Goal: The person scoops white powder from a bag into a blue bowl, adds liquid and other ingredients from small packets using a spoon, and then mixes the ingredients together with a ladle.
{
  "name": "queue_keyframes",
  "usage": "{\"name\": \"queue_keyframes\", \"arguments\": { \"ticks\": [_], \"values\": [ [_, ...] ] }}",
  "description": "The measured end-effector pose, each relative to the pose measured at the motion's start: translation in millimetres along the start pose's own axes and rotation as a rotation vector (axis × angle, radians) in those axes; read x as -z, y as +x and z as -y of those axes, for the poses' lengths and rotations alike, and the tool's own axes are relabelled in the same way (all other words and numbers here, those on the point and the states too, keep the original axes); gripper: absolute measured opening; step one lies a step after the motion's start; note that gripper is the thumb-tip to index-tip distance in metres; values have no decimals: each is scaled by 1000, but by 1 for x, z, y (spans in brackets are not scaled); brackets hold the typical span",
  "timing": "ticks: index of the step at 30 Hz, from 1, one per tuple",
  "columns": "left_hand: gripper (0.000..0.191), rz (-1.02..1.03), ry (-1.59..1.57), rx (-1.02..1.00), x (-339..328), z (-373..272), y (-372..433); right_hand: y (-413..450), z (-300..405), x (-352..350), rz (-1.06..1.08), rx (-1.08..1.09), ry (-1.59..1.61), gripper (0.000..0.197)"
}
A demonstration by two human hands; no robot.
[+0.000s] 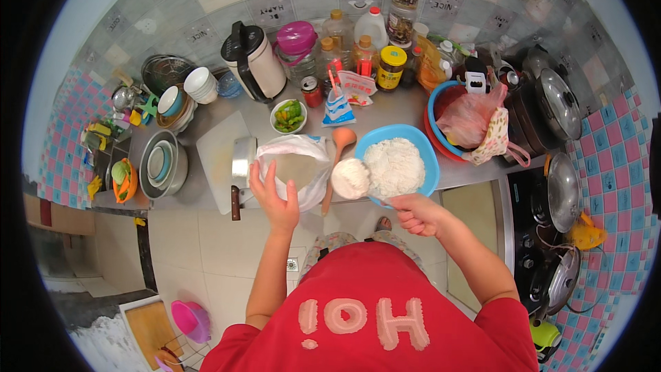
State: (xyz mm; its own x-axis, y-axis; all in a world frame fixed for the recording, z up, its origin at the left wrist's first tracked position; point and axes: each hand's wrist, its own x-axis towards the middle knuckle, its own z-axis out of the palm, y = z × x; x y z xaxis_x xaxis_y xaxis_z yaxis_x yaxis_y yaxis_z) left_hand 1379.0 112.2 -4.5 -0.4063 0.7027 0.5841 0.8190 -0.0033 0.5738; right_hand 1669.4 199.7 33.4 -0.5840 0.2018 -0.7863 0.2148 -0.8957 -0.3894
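My right hand grips the handle of a ladle near the counter's front edge. The ladle's bowl carries a heap of white flour-like powder and is level with the gap between a plastic bag and a light blue basin. More of the powder is mounded in the basin. My left hand is spread, fingers apart, at the near left rim of the open white plastic bag. Whether its fingers press on the bag is unclear. An orange-headed spoon with a wooden handle lies between bag and basin.
Left of the bag, a cleaver rests on a white cutting board. Behind are a bowl of green vegetables, a blue-white packet, a can and an electric kettle. Stacked basins stand right, beyond them a stove.
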Motion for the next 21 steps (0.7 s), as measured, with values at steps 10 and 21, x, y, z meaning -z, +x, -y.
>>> {"name": "queue_keyframes", "arguments": {
  "ticks": [10,21],
  "values": [
    [51,43,26,46,-5,9,10,50,-49,63,-1002,1036,-1083,36],
    [72,228,-9,82,9,23,24,44,-52,29,-1094,943,-969,51]
  ]
}}
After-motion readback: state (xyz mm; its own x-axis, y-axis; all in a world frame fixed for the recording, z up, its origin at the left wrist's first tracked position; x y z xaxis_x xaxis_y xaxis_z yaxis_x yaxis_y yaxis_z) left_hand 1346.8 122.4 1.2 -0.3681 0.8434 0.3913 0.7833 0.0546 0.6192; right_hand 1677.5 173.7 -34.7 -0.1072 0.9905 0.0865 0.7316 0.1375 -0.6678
